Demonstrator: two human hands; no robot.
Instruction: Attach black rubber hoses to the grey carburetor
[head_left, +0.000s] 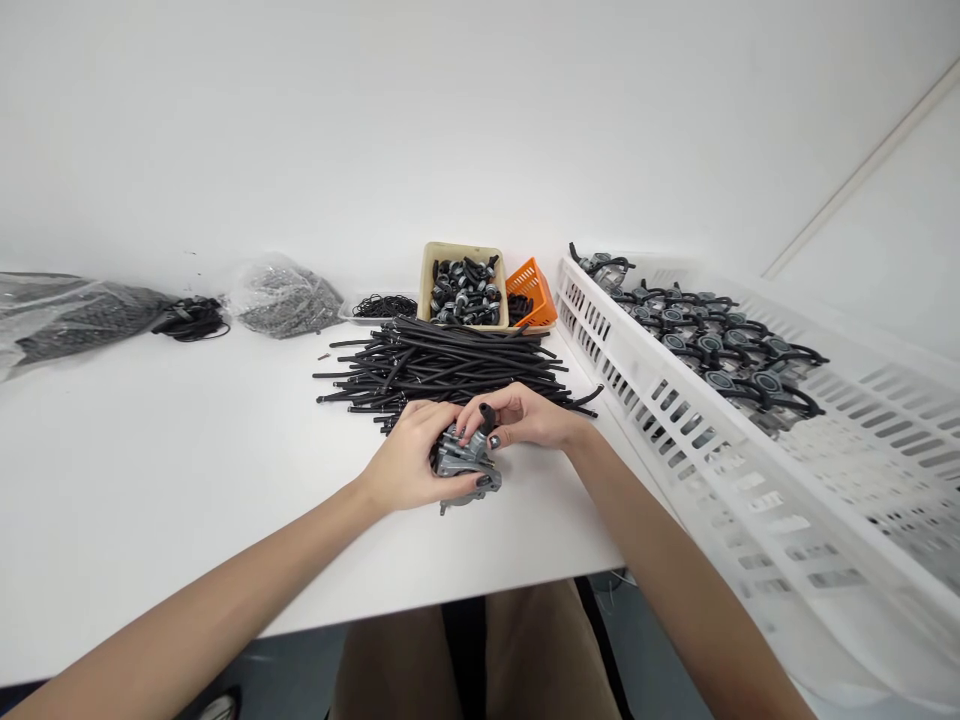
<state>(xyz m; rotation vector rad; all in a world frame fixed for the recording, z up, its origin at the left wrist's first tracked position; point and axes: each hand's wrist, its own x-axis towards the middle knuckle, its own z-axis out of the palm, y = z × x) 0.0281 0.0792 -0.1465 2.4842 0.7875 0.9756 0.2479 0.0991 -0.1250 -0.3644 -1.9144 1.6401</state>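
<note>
A grey cast-metal part (469, 462) is gripped in the left hand (405, 455), over the white table (202, 450) and just in front of the piled black rubber hoses (450, 360). The short black rubber fitting (487, 418) on its top is touched by the right hand (529, 415), its fingers curled; apparently it is being fitted or adjusted, and any push there would call for the metal to be braced firmly.
</note>
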